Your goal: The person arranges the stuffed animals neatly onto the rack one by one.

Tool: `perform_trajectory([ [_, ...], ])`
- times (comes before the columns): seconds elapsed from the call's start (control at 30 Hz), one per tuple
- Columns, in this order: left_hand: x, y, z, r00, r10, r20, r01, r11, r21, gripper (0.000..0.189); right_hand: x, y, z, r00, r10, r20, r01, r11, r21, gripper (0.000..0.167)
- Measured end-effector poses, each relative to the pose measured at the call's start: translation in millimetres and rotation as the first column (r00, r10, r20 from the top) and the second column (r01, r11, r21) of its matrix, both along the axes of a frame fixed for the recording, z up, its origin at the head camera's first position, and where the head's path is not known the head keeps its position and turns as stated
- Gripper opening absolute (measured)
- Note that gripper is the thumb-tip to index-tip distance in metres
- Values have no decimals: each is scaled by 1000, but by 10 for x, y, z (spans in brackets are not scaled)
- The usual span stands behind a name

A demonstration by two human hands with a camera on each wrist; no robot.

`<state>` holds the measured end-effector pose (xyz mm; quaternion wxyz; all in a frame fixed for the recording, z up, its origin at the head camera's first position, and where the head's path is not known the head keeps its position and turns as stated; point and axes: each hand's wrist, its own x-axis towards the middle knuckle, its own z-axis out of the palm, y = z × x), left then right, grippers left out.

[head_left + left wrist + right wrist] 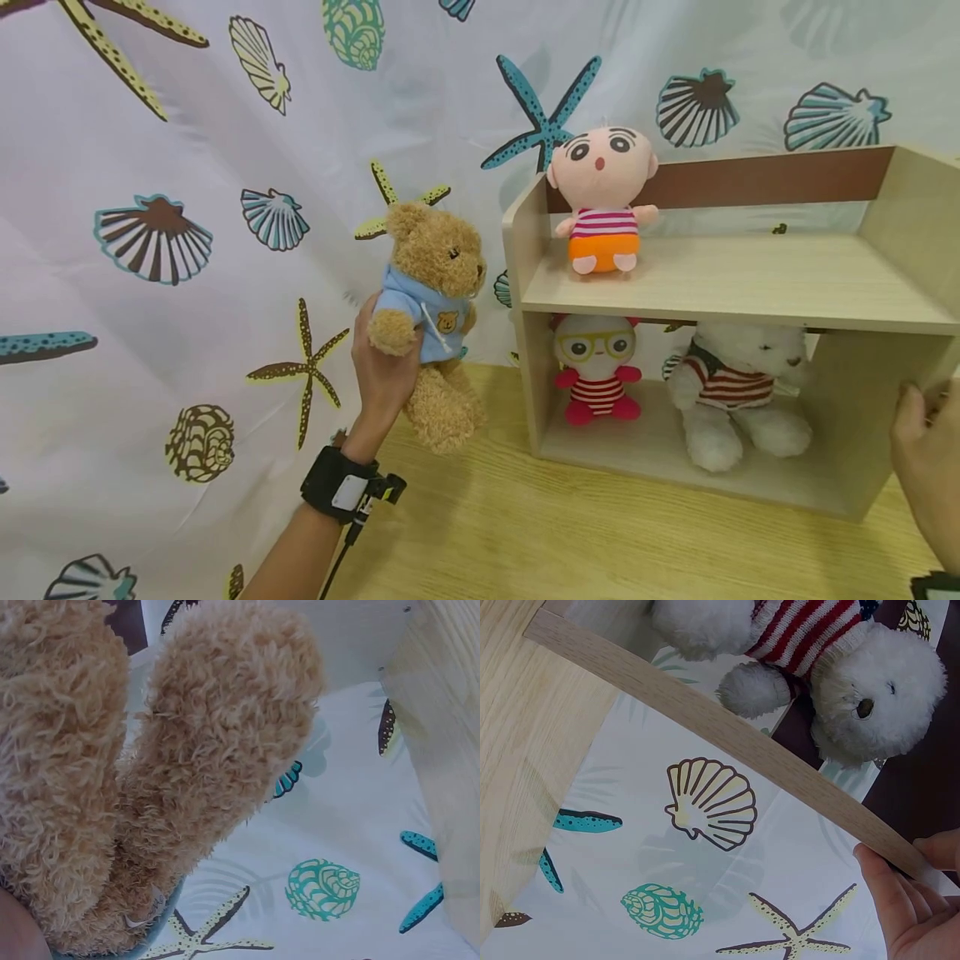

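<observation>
My left hand (384,367) grips a brown teddy bear (442,258) in a light blue hoodie round its body, in the air left of a wooden two-tier shelf (750,271). The bear faces right; its curly legs (225,705) fill much of the left wrist view. At the shelf's other end, my right hand (926,467) pinches the front edge of the right side panel (727,742), thumb on one face and fingers on the other, as the right wrist view shows. Inside the lower tier, near that panel, a white plush bear (720,408) in a red-striped top sits.
A plush doll (603,200) with orange shorts sits at the upper tier's left end. Below it sits a plush (597,367) with yellow glasses and red stripes. The shelf stands on a wood-grain surface (480,525) before a shell-and-starfish patterned curtain (187,333).
</observation>
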<state>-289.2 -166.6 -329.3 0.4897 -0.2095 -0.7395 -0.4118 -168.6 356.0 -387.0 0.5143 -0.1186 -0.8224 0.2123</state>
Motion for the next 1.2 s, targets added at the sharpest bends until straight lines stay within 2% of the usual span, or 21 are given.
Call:
perform_trajectory([
  [0.23, 118, 42, 102, 994, -22, -110, 23, 1000, 0, 62, 21, -17, -1, 999, 9, 41, -6, 998, -63, 31],
  [0.33, 166, 69, 152, 990, -18, -141, 17, 1000, -11, 63, 25, -27, 5, 1000, 12, 17, -11, 999, -45, 29],
  [0.43, 195, 96, 195, 983, -45, -179, 45, 999, -3, 63, 28, -25, 15, 1000, 14, 6, -14, 1000, -27, 29],
  [0.53, 218, 118, 224, 968, -121, -220, 131, 991, 34, 62, 36, -23, 20, 1000, 11, 27, -9, 999, -46, 30],
  [0.67, 254, 146, 261, 934, -231, -271, 263, 960, 90, 57, 34, -32, 13, 999, 24, 44, -21, 997, -81, 29],
  [0.73, 273, 162, 286, 924, -251, -288, 289, 952, 99, 55, 30, -36, 1, 999, 37, 29, -34, 997, -75, 28],
  [0.83, 304, 194, 327, 915, -268, -302, 311, 945, 102, 54, 25, -36, -11, 999, 50, 17, -49, 997, -68, 28],
  [1.1, 402, 310, 424, 908, -276, -315, 320, 942, 97, 57, 24, -31, -23, 999, 40, 19, -38, 997, -68, 26],
  [1.2, 434, 335, 468, 908, -283, -309, 322, 943, 80, 45, 20, -25, -28, 999, 49, 5, -49, 997, -60, 25],
])
